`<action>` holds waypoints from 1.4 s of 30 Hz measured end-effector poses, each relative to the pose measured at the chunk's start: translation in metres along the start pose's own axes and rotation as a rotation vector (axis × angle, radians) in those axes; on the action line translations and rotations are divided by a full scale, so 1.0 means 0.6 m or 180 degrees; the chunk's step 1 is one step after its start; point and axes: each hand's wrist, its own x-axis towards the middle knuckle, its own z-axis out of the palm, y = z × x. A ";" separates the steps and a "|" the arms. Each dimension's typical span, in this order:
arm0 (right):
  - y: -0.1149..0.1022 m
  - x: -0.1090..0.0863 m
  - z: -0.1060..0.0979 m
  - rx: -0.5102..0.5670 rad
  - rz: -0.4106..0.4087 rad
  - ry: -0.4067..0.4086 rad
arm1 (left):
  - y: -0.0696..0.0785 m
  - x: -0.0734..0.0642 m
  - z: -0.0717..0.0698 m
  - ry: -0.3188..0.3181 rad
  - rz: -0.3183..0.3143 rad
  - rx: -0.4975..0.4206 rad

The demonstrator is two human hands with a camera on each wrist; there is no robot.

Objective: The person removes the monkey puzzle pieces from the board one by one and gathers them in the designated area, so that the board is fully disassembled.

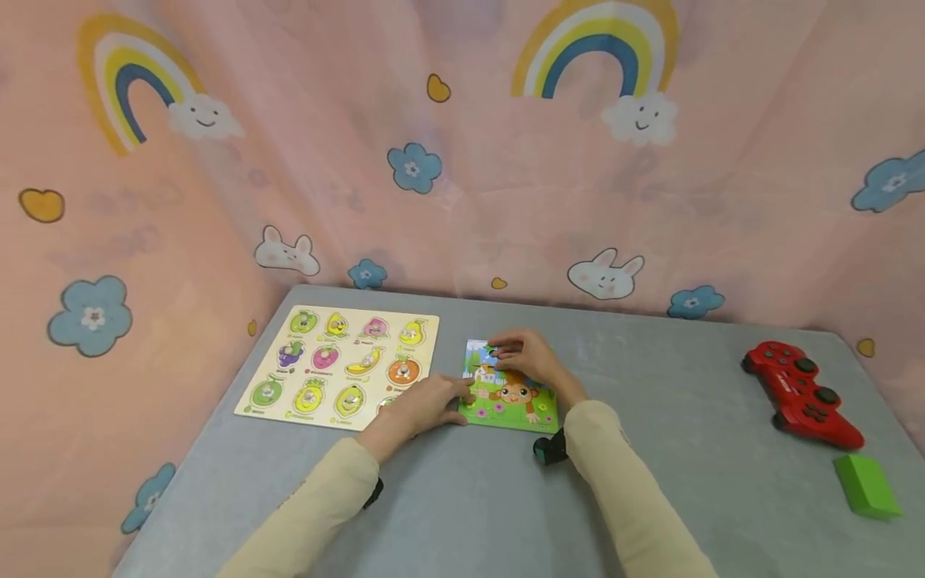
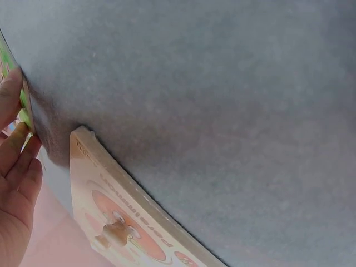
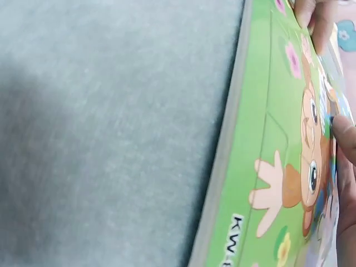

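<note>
1. Head view shows me the monkey puzzle (image 1: 516, 413) lying flat near the middle of the table (image 1: 462, 506): thin, almost square board, shiny print, mostly green w/ a brown monkey.
2. L hand (image 1: 429, 404) is at its left edge; the thumb is by the near corner, the bent fingers a bit farther up, so the edge is grasped betw. them.
3. R hand (image 1: 533, 357) is over the upper part of the same board, fingers bent. Something small & dark shows at the tips; I cannot tell if they grasp a loose pc. or only touch the print.
4. Both sleeves (image 1: 629, 482) are cream cloth.
5. Fruit board (image 1: 393, 323), left of the puzzle & apart from it: pale, wood-like, w/ fruit shapes in rows. Left wrist view shows its thick rim and a rounded, light-brown knob (image 2: 115, 233).
6. Table surface is grey, dull, finely fuzzy like felt.
7. On the right side: controller (image 1: 802, 397), red plastic, curved grips, black round sticks; near it, a green block (image 1: 867, 486), straight-edged.
8. Behind: curtain (image 1: 462, 217), thin pink cloth, lightly wrinkled, printed w/ rainbows, flowers etc.
</note>
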 end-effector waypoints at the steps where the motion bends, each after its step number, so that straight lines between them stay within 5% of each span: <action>1: 0.004 -0.003 -0.002 0.0115 0.0008 0.0017 | 0.001 0.001 0.001 -0.0004 -0.0013 -0.0005; 19: 0.031 -0.024 -0.037 0.0811 0.0413 0.0329 | 0.006 0.007 0.004 -0.0013 -0.0064 -0.0014; 42: 0.054 -0.070 -0.098 0.0646 0.0604 0.0403 | 0.003 0.002 0.000 -0.0023 -0.0141 -0.0003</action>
